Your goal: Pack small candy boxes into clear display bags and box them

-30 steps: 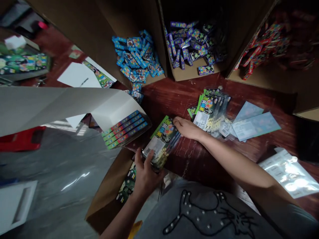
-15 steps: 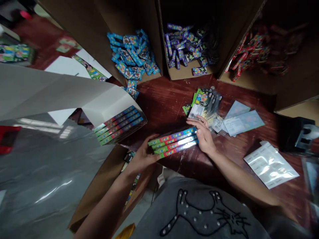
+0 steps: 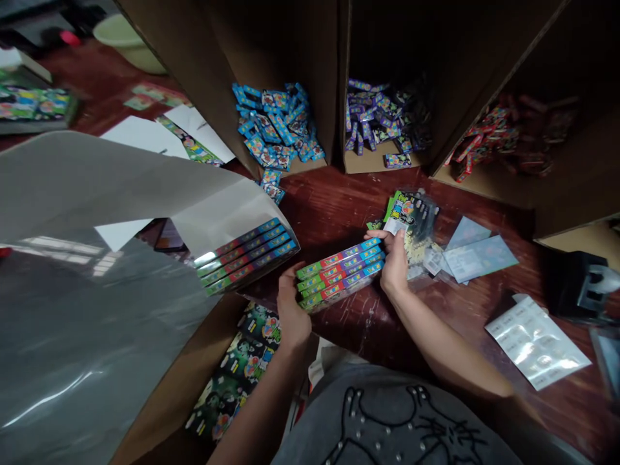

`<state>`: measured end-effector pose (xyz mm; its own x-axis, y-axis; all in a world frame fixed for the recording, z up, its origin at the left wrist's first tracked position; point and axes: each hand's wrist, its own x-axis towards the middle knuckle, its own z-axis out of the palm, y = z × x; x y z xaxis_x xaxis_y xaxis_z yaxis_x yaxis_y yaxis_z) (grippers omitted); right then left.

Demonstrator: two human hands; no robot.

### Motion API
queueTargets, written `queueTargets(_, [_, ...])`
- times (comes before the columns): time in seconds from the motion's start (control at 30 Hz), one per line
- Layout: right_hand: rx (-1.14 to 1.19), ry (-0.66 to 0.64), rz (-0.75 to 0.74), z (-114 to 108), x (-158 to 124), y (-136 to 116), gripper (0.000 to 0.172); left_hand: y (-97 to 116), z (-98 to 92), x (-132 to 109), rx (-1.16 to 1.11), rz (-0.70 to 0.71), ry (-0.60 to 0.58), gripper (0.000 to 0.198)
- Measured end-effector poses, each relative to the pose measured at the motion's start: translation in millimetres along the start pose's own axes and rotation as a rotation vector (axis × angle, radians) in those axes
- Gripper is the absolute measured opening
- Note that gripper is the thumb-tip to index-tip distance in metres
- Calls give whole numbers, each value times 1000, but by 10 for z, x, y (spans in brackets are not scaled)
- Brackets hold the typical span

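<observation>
Between my two hands is a stack of several flat candy packs [image 3: 341, 274], their edges striped green, red, purple and blue. My left hand [image 3: 293, 310] grips the stack's left end, with the thumb underneath out of clear sight. At the right end, my right hand [image 3: 393, 258] is closed around the blue edges. Just left of the stack, an open white carton [image 3: 227, 200] lies on its side with a similar row of striped packs [image 3: 247, 255] inside it.
Tall brown boxes hold blue [image 3: 278, 126], purple [image 3: 378, 119] and red [image 3: 489, 139] small packets. Plastic pouches [image 3: 414, 223], pale sheets [image 3: 479, 255], a silver sticker sheet [image 3: 537, 342] and a tape dispenser [image 3: 581, 284] lie right. A carton of dark packs [image 3: 237, 368] stands below left.
The view has shifted, showing more of the dark packs in the lower carton. Both hands still hold the stack, which now sits closer to the white carton's opening, with its edges tidier.
</observation>
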<state>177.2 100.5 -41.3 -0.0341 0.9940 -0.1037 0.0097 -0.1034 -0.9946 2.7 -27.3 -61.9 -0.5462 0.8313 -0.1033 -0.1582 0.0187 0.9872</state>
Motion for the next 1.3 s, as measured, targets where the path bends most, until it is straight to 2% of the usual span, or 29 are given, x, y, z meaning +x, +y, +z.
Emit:
queueTargets(0.07, [30,-73,-32,-29,-53,13,101,-28,71,57,-99,39,169,63])
queueTargets(0.1, [39,-131,-65,-58,-105,25,101,-38,87,76,-121,86,212,64])
queueTargets(0.17, [37,-250,-155,-126,-229,57,96,-60,56,83,-81,227,200,68])
queueTargets(0.23, [-5,-303,-230,-182,-325,82,87,-86,-63,65,23,340,115,72])
queueTargets(0.33, [-111,-239,-227,-228,-319,73,73,-113,-318,69,277,403,-156,96])
queueTargets(0.4, [-169,-251,-202,-277,-231,38,72,-108,-448,111,484,412,-301,110])
queueTargets(0.43, [-188,-316,-209,-321,-183,14,73,-95,-487,134,570,409,-324,108])
queueTargets(0.5, [-268,-565,-273,-452,-122,-44,81,-40,-528,155,676,384,-295,95])
queueTargets(0.57, [-451,-802,-398,-611,-124,-139,104,78,-564,124,693,378,-282,85])
queueTargets(0.6, [-571,-850,-470,-678,-143,-216,114,170,-597,92,684,395,-307,83])
queueTargets(0.63, [-680,-853,-535,-720,-163,-323,114,291,-646,60,669,430,-347,82])
queueTargets(0.7, [-779,-845,-650,-675,-170,-634,97,616,-794,37,631,565,-421,79])
queueTargets(0.77, [-701,-881,-806,-394,-70,-1023,81,1011,-995,153,610,778,-384,78])
queueTargets(0.87, [-532,-853,-1124,423,315,-1434,61,1505,-1321,647,651,1078,-73,87])
queueTargets(0.93, [-482,-872,-1207,1047,636,-1443,60,1643,-1522,1060,698,1035,-47,82])
queueTargets(1.0, [-497,-908,-1121,1567,915,-1275,67,1609,-1718,1400,787,863,-32,78])
queueTargets(1.03, [-526,-942,-1053,1760,1026,-1157,71,1539,-1814,1522,844,754,-45,77])
queueTargets(1.07, [-546,-977,-991,1902,1117,-1038,75,1446,-1908,1612,876,676,-52,79])
queueTargets(1.13, [-569,-1055,-900,2046,1244,-842,83,1242,-2070,1707,892,573,-83,85])
queueTargets(1.23, [-584,-1194,-858,2033,1333,-741,92,1070,-2187,1711,896,512,-167,93])
queueTargets(1.3, [-606,-1265,-856,1967,1340,-768,98,1109,-2155,1661,967,476,-242,89])
